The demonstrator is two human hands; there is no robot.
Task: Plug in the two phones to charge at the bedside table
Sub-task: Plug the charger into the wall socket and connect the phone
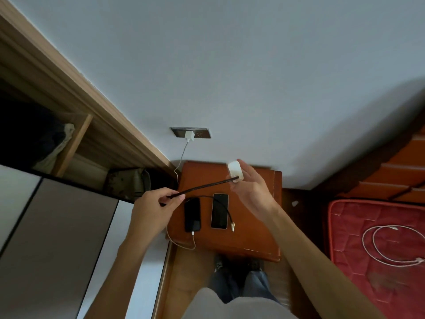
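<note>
Grips white adapter point(234, 169) in fingers of R hand point(251, 192); pinches black cable point(207, 186) in L hand point(149, 208), taut btwn both, likely to seat plug. Below fingers on bedside table point(253, 231): dark phone point(192, 212) already wired, light phone point(219, 214) not yet.

Right hand point(250, 187) holds white charger point(234, 170); left hand point(151, 203) pinches dark cable point(207, 186).

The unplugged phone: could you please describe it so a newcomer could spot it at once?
Find the orange-brown bedside table under the wall socket. Two phones lie side by side on it. Yours is the pale-framed phone on the right, with no cable plugged in, unlike the black phone.
</note>
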